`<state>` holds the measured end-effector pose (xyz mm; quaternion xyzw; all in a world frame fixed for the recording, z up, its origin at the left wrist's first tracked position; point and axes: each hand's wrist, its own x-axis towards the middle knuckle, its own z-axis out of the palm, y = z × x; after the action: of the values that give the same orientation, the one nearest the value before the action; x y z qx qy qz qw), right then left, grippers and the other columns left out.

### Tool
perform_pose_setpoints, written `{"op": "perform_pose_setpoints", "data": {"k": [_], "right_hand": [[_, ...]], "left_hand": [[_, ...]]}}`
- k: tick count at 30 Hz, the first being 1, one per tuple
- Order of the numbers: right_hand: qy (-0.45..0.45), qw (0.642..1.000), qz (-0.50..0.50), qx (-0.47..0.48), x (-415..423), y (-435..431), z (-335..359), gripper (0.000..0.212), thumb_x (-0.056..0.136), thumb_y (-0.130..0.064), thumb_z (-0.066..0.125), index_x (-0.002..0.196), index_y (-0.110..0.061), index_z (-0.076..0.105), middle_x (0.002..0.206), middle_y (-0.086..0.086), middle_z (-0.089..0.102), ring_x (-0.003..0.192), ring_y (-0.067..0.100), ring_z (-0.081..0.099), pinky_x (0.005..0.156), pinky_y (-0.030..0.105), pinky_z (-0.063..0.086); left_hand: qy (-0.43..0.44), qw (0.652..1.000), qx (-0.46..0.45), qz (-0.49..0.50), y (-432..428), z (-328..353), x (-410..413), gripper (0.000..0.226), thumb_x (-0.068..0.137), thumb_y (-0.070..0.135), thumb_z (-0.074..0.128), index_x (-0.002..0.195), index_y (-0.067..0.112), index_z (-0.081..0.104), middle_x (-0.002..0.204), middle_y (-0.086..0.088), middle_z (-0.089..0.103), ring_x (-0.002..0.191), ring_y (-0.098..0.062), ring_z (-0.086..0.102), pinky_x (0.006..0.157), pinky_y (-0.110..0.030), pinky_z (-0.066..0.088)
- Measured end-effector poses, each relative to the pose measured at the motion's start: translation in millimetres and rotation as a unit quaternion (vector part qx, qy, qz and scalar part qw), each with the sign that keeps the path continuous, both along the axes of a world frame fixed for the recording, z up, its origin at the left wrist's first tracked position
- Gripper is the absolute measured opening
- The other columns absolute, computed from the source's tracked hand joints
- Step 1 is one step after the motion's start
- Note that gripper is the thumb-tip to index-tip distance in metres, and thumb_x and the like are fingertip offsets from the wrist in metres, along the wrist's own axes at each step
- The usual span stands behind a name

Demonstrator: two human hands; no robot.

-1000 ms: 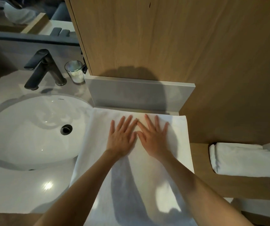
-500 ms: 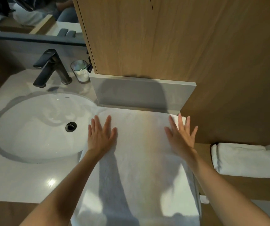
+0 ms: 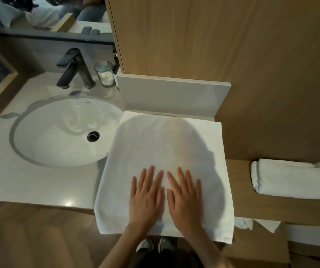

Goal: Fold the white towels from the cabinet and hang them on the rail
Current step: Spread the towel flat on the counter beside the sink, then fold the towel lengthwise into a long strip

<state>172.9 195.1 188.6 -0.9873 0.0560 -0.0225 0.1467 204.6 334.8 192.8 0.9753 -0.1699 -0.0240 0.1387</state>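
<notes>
Beside the sink (image 3: 49, 136) on the bench (image 3: 29, 182), a towel (image 3: 165, 147) lies spread flat, its near edge hanging over. Left grip (image 3: 145, 198) and right grip (image 3: 184, 200) press it, fingers straight, holding nothing. Smoothing before a fold, I judge; next, pinch an edge and bring it across.

This is a bathroom. A round white sink (image 3: 58, 132) sits in a pale bench (image 3: 29, 182), with a dark drain hole (image 3: 93, 136) in its bottom. Behind the sink stands a black tap (image 3: 74, 68), with a small glass (image 3: 105, 74) just beside it. A mirror (image 3: 49, 14) hangs on the wall behind the sink. Right of the sink, a white towel (image 3: 165, 147) lies spread flat on the bench. Further right, a folded white towel (image 3: 290, 178) rests on a wooden shelf (image 3: 271, 209). A tall wooden cabinet (image 3: 194, 35) stands up and to the right of the sink.
</notes>
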Motion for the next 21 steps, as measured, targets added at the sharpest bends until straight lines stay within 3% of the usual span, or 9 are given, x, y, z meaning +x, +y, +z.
{"op": "perform_pose_setpoints", "data": {"k": [6, 9, 11, 15, 19, 21], "right_hand": [[0.024, 0.998, 0.025, -0.044, -17, -58, 7, 0.052, 0.101, -0.049, 0.022, 0.152, -0.043, 0.016, 0.163, -0.005, 0.007, 0.151, 0.02, 0.002, 0.121, 0.047, 0.012], [0.029, 0.999, 0.004, 0.044, -26, -81, 9, 0.051, 0.101, -0.05, 0.022, 0.151, -0.046, 0.016, 0.163, -0.01, -0.001, 0.15, 0.015, -0.007, 0.118, 0.037, 0.009], [0.026, 0.994, 0.0, 0.104, -31, -85, 9, 0.05, 0.1, -0.052, 0.02, 0.15, -0.048, 0.018, 0.163, -0.012, -0.003, 0.149, 0.011, -0.01, 0.116, 0.037, 0.01], [0.008, 0.995, -0.023, 0.093, -33, -91, 9, 0.048, 0.101, -0.046, 0.03, 0.148, -0.042, 0.03, 0.161, -0.006, 0.011, 0.15, 0.018, -0.003, 0.116, 0.044, 0.003], [0.02, 0.996, -0.05, 0.066, -40, -92, 19, 0.048, 0.099, -0.031, 0.05, 0.146, -0.03, 0.041, 0.158, 0.002, 0.026, 0.149, 0.029, 0.012, 0.114, 0.053, 0.024], [0.028, 0.996, -0.065, 0.055, -46, -89, 23, 0.047, 0.098, -0.026, 0.052, 0.144, -0.024, 0.045, 0.156, 0.003, 0.032, 0.147, 0.029, 0.019, 0.116, 0.054, 0.024]], "left_hand": [[-0.003, 1.0, -0.001, 0.026, 46, 5, 0, 0.05, 0.1, 0.048, 0.02, 0.15, 0.04, 0.024, 0.16, 0.007, 0.016, 0.149, -0.014, 0.006, 0.121, -0.041, 0.006], [-0.003, 0.999, -0.01, 0.043, 72, 2, -2, 0.052, 0.1, 0.049, 0.018, 0.15, 0.039, 0.025, 0.16, 0.006, 0.017, 0.149, -0.014, 0.006, 0.121, -0.039, 0.007], [-0.004, 0.999, -0.005, 0.039, 83, 2, -5, 0.052, 0.1, 0.049, 0.017, 0.151, 0.037, 0.024, 0.16, 0.005, 0.016, 0.149, -0.014, 0.007, 0.121, -0.039, 0.007], [0.007, 0.999, -0.028, 0.034, 90, 7, -11, 0.053, 0.1, 0.049, 0.017, 0.15, 0.034, 0.026, 0.16, 0.003, 0.017, 0.148, -0.018, 0.011, 0.12, -0.042, 0.012], [0.003, 0.998, -0.043, 0.052, 92, 21, -4, 0.045, 0.1, 0.04, 0.032, 0.14, 0.025, 0.046, 0.15, -0.006, 0.039, 0.137, -0.027, 0.04, 0.107, -0.048, 0.038], [-0.029, 0.999, -0.021, 0.032, 92, 25, 0, 0.036, 0.098, 0.033, 0.044, 0.131, 0.022, 0.054, 0.136, -0.007, 0.05, 0.123, -0.028, 0.052, 0.097, -0.045, 0.046]]}}
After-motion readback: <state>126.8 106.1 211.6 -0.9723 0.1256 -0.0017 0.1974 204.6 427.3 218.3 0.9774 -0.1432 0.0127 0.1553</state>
